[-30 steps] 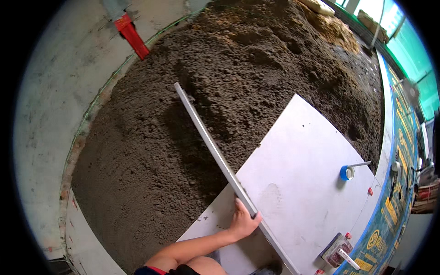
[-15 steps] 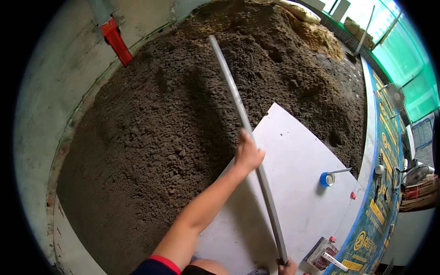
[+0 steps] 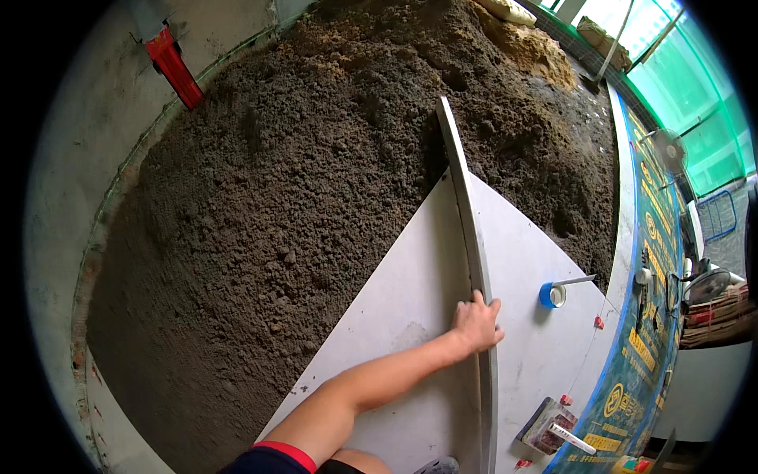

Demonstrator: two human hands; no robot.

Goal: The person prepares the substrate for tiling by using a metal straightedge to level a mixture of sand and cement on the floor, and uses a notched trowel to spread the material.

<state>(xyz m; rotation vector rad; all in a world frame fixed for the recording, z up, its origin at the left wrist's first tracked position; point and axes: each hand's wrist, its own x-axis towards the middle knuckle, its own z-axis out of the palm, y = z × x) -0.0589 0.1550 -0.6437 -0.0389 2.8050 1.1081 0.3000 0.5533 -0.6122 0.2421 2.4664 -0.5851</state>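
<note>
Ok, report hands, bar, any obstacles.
Left hand gripping grey bar; right hand unseen. Bar over white slab, tip over soil. Blue roll right of bar, apart.

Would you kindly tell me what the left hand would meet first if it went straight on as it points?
Beyond the metal bar it holds, the left hand would probably meet the blue tape roll on the white slab, though the hand's height is unclear.

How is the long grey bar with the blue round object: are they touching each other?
Apart. The head view shows a plain strip of pale slab between the long grey bar and the blue round object.
</note>
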